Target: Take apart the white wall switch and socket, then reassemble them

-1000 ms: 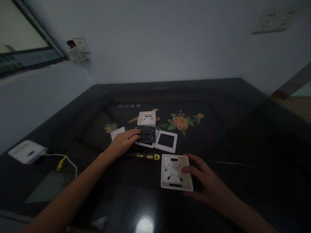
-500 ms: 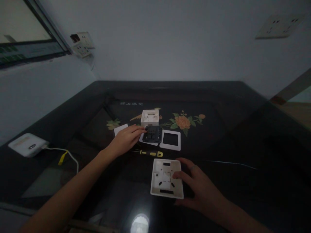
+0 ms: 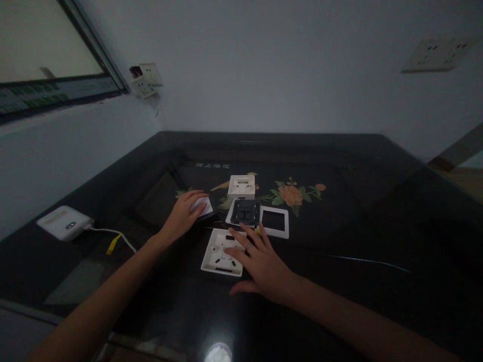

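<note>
My left hand (image 3: 184, 213) has its thumb and fingers closed round a switch panel (image 3: 203, 205) with a white face and dark edge, which rests on the table. Spread fingers of my right hand (image 3: 262, 264) lie over the right side of a white back box (image 3: 217, 256), open side up. Just beyond is a black switch module (image 3: 245, 211) on a white plate. Beside it lies a white square frame (image 3: 286, 223). A second white back box (image 3: 241, 186) stands behind the module. The screwdriver (image 3: 257, 232) is mostly hidden by my right hand.
At the left, a white device (image 3: 66, 222) has a white cable (image 3: 116, 233) with a yellow tag. The glossy dark table (image 3: 339, 301) bears a flower print and meets a wall behind. Sockets are on the wall at upper left and right.
The near back box has shifted left, my right hand following with its fingers now spread. My left hand has gone from the black module to the switch panel. The view has tilted a little.
</note>
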`<state>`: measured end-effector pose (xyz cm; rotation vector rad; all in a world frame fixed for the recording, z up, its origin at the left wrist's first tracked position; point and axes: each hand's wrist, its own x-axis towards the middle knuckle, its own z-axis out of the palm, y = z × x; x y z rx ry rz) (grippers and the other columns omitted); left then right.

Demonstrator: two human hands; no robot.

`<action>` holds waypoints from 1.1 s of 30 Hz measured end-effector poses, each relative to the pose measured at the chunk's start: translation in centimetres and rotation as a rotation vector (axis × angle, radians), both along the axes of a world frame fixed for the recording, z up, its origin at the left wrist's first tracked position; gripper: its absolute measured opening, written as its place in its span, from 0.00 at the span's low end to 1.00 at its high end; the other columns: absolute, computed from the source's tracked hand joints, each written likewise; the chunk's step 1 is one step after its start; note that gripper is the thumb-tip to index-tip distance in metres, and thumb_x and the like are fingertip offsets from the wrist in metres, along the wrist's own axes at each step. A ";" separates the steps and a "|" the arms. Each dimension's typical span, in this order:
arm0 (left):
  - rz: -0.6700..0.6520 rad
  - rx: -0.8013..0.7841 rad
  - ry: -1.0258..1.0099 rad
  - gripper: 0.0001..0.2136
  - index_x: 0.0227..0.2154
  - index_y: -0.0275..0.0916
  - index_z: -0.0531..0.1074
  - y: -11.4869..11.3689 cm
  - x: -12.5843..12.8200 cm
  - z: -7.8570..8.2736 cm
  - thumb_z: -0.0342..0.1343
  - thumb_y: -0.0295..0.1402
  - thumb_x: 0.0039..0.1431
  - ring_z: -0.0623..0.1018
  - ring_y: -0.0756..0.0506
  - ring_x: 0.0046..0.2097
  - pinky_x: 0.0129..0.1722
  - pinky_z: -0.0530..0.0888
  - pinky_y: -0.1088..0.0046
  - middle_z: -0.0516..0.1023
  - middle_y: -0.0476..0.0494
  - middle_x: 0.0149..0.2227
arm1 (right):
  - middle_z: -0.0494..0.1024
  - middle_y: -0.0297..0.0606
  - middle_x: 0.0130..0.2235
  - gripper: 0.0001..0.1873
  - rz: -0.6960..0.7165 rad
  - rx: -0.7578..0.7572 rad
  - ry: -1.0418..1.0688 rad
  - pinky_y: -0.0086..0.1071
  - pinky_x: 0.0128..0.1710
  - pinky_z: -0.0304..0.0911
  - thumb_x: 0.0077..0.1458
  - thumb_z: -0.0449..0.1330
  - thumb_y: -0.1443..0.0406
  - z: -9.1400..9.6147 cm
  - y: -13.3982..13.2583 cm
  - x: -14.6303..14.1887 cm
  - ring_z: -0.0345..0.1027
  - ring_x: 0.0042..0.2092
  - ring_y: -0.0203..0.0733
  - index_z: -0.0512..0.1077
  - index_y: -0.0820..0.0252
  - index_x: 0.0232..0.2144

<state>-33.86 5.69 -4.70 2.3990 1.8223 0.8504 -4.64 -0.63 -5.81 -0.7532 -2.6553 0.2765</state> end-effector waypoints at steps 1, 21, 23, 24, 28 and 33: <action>0.012 -0.002 0.006 0.17 0.51 0.38 0.73 -0.2 -0.2 -0.4 0.46 0.39 0.67 0.73 0.36 0.57 0.59 0.69 0.51 0.75 0.35 0.55 | 0.58 0.42 0.69 0.42 -0.016 0.002 0.006 0.66 0.66 0.39 0.50 0.58 0.37 0.2 0.5 0.4 0.44 0.71 0.59 0.65 0.49 0.60; 0.031 -0.038 0.067 0.17 0.57 0.43 0.69 -1.4 1.7 -2.2 0.44 0.38 0.70 0.63 0.27 0.66 0.56 0.58 0.25 0.68 0.32 0.63 | 0.60 0.47 0.67 0.29 -0.466 -0.069 -0.016 0.62 0.64 0.50 0.64 0.57 0.53 -0.8 8.9 -0.7 0.54 0.66 0.58 0.61 0.55 0.63; 0.040 0.003 0.031 0.17 0.55 0.41 0.69 -0.9 2.1 -1.2 0.44 0.36 0.69 0.63 0.27 0.66 0.57 0.56 0.25 0.69 0.31 0.61 | 0.59 0.49 0.68 0.32 -0.464 -0.078 -0.020 0.63 0.65 0.47 0.64 0.56 0.51 -0.7 8.9 -1.1 0.52 0.68 0.59 0.59 0.56 0.65; 0.037 0.029 0.011 0.17 0.55 0.40 0.69 -0.7 2.6 -0.4 0.43 0.36 0.69 0.63 0.28 0.66 0.58 0.56 0.26 0.70 0.31 0.60 | 0.59 0.51 0.68 0.33 -0.462 -0.081 -0.023 0.64 0.65 0.46 0.64 0.55 0.49 -0.7 8.9 -1.3 0.51 0.68 0.60 0.59 0.57 0.65; -0.078 0.108 -0.053 0.13 0.52 0.43 0.69 -0.9 6.7 3.0 0.44 0.35 0.70 0.68 0.36 0.63 0.63 0.59 0.38 0.73 0.38 0.57 | 0.56 0.58 0.69 0.37 -0.456 -0.082 -0.039 0.64 0.66 0.44 0.62 0.55 0.47 -0.7 8.6 -1.5 0.47 0.70 0.62 0.58 0.58 0.67; -0.436 0.163 -0.005 0.14 0.51 0.47 0.71 -3.5 13.1 5.0 0.48 0.28 0.67 0.76 0.42 0.55 0.65 0.63 0.50 0.78 0.42 0.51 | 0.52 0.54 0.70 0.32 -0.411 -0.076 -0.070 0.65 0.65 0.43 0.65 0.55 0.53 -0.8 7.8 -0.6 0.46 0.70 0.62 0.58 0.55 0.67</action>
